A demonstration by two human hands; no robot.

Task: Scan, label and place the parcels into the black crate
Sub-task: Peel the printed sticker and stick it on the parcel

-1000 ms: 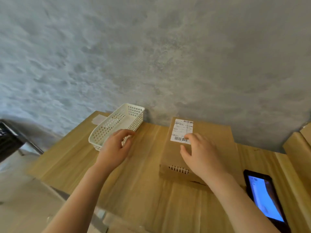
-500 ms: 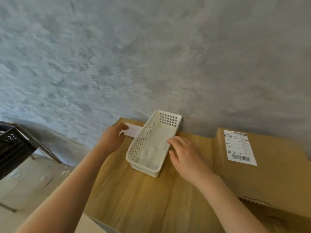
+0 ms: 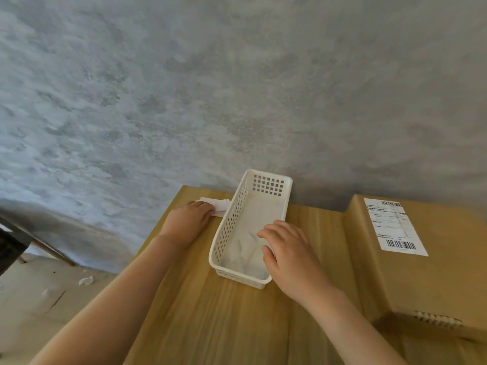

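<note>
A brown cardboard parcel (image 3: 427,280) lies on the wooden table at the right, with a white barcode label (image 3: 394,227) stuck on its top. A white slotted basket (image 3: 232,227) stands in the middle by the wall. My left hand (image 3: 188,219) lies on white paper slips (image 3: 220,205) to the left of the basket, fingertips on their edge. My right hand (image 3: 287,251) hovers over the basket's near right rim with relaxed fingers and holds nothing. A dark piece of the black crate (image 3: 10,250) shows at the far left edge.
The wooden table (image 3: 216,320) ends at its left edge just beyond my left hand. A grey plaster wall stands right behind the basket and parcel. The floor at the left carries scraps of crumpled paper (image 3: 86,280).
My view swung left, away from the parcel. My right hand left the parcel's label and came over the basket. My left hand moved from the basket's near side onto the paper slips.
</note>
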